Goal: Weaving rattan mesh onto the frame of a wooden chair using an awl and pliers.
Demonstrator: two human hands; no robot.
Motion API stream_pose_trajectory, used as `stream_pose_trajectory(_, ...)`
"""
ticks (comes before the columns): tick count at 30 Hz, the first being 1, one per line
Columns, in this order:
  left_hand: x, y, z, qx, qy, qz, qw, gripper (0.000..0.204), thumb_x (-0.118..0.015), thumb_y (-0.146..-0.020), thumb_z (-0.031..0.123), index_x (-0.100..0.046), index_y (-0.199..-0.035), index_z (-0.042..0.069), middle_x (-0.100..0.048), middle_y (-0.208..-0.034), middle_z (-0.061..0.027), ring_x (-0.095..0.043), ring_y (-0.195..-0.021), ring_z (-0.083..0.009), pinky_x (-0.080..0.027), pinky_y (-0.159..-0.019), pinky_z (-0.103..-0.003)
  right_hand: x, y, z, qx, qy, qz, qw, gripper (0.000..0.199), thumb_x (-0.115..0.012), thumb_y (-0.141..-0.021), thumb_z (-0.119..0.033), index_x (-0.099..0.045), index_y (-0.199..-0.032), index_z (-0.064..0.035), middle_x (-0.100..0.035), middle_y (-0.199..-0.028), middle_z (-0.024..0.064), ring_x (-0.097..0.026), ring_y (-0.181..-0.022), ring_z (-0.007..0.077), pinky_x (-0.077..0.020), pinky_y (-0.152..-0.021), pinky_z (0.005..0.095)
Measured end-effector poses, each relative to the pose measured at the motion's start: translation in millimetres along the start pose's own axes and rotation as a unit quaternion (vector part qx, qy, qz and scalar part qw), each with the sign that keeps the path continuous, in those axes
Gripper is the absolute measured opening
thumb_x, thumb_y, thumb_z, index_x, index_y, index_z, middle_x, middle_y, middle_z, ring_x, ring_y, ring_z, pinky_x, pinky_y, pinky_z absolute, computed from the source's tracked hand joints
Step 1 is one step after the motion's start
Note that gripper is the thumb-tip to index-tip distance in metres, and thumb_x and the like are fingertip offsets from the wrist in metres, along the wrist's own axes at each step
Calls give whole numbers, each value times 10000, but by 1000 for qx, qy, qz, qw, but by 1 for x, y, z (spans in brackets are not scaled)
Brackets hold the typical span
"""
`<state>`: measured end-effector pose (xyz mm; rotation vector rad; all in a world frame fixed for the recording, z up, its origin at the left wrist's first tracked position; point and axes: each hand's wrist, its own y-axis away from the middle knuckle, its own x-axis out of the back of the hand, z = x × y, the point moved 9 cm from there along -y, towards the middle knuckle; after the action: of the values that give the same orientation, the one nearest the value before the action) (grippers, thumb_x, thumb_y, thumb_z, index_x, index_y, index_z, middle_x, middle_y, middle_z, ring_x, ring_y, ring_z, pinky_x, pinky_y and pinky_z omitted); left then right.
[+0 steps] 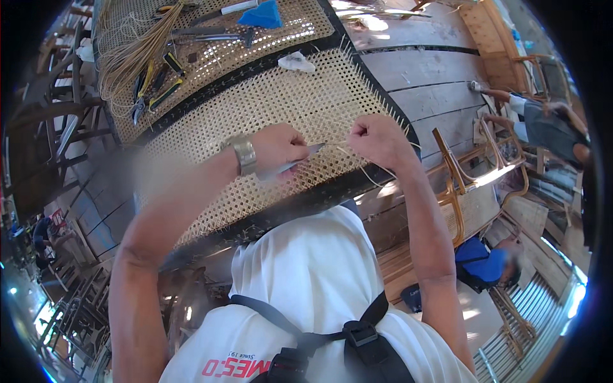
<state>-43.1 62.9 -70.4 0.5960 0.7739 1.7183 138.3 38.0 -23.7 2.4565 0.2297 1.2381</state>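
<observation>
Over a dark-framed woven cane panel point(211, 121), both my hands work close together. My left hand point(278, 147), a metal watch point(243, 154) on its wrist, is closed round a small pointed metal blade point(315, 147) whose tip points right. Just right of that tip, my right hand point(382, 139) is curled in a pinch on a thin pale cane strand point(343, 144). A loose strand end point(377, 178) curves below it toward the frame edge. Short cane ends stick up along the panel's right border. What my left palm holds beyond the blade is partly hidden.
On the panel's far part lie a bundle of cane strands point(137, 54), yellow-handled pliers point(166, 94), a hammer point(248, 37) and a blue scrap point(262, 15). White crumpled material point(296, 62) sits nearer. Chair frames point(456, 185) stand right; two people point(552, 127) point(482, 262) are there too.
</observation>
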Motion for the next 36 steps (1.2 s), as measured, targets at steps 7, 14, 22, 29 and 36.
stream_pose_trajectory(7,4,-22,27,5,-123,-91,988,259,-625,-915,278,-714,-912,34,-709,-716,-62,-669,-593,-108,-507,-526,-274,7,6,5,-18,17,16,1000,201,-671,-753,-237,-720,-795,-46,-677,-768,170,-665,-744,353,-523,-680,427)
stream_pose_trajectory(14,11,-47,20,64,-132,-146,978,214,-677,-843,277,-723,-727,103,-672,-615,-29,-490,-404,-84,-344,-364,-288,23,13,-8,-46,12,53,997,180,-648,-748,-207,-731,-811,-61,-678,-791,174,-664,-765,367,-530,-702,432)
stream_pose_trajectory(22,1,-55,27,91,-112,-143,979,186,-695,-851,247,-717,-739,100,-662,-616,-19,-477,-412,-88,-319,-361,-282,30,15,-16,-55,40,58,996,162,-619,-727,-172,-711,-772,-47,-664,-773,195,-661,-768,379,-523,-693,452)
stream_pose_trajectory(29,-1,-23,41,33,-162,-80,983,300,-644,-879,282,-705,-677,69,-700,-662,-46,-576,-449,-113,-405,-381,-293,11,4,-1,-38,77,10,996,163,-575,-759,-148,-691,-809,-46,-660,-790,190,-650,-785,390,-516,-703,451)
stream_pose_trajectory(36,11,-1,15,26,-80,-68,994,292,-601,-921,282,-665,-949,-1,-677,-710,-51,-656,-572,-116,-500,-501,-274,-6,0,-14,61,14,3,998,149,-586,-803,-157,-681,-804,-42,-659,-757,164,-635,-730,369,-503,-687,439)
